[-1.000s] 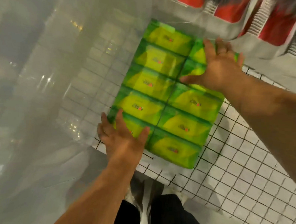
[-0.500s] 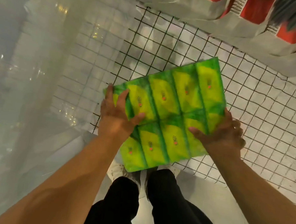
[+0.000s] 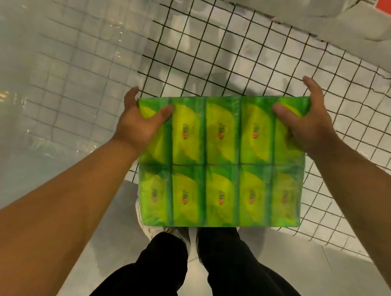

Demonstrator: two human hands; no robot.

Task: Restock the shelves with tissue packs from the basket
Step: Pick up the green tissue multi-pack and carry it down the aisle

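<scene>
Head view, looking down. Pack (image 3: 221, 162): a flat green-and-yellow bundle of ten tissue packets in clear wrap, two rows of five, its broad face turned up, each packet bearing a small red mark and dark lettering too small to read. It is held level in front of the body, its far half over the near edge of the grid (image 3: 217, 58), its near half over the floor (image 3: 319, 278) and the shoes (image 3: 154, 231); whether its underside touches the grid cannot be told. Left hand (image 3: 139, 124): grips the far left corner, thumb lying across the top face of the end packet, fingers curled over the left edge and out of sight below. Right hand (image 3: 309, 126): grips the far right corner likewise, thumb on the top face, fingers wrapped round the right edge. Grid: black wire in square meshes over a white backing, spreading from the centre to the right edge; whether it belongs to a basket or a shelf cannot be told. Film (image 3: 46, 72): clear, glossy plastic sheeting covers the left part of the grid and blurs it. Bags (image 3: 332, 17): white packages with a red panel lie at the top right, on the far side of the grid. Below the pack: black trousers (image 3: 240, 274) and white shoes on the pale grey floor
</scene>
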